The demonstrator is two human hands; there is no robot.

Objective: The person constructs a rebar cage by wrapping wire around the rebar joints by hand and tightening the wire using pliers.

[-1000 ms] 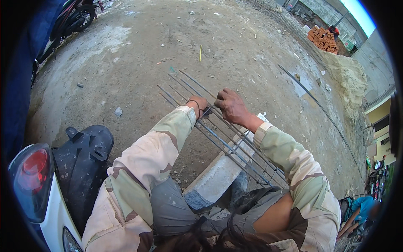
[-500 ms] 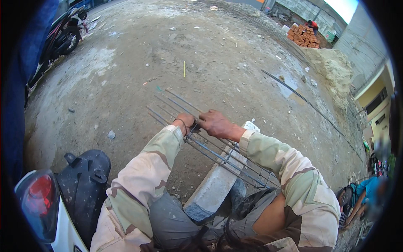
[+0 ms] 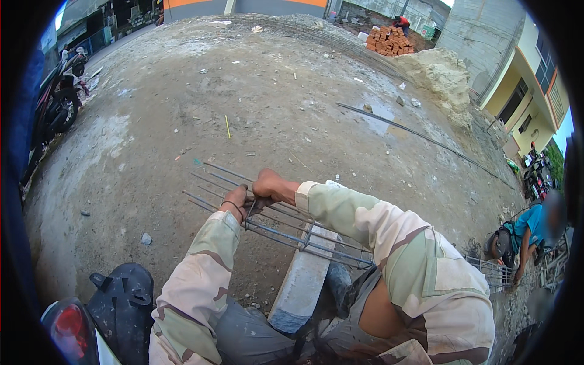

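Both hands — left hand (image 3: 236, 204), right hand (image 3: 272, 186) — gripping rebar cage (image 3: 292, 228), concrete block (image 3: 302, 281) beneath

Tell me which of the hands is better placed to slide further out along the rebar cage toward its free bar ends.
Probably the left hand: it sits on the rebar cage nearer the free bar ends, while the right hand reaches over the bars beside it.

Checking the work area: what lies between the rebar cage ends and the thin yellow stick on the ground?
In the head view, only bare dirt ground with scattered small debris lies between the rebar cage and the yellow stick.
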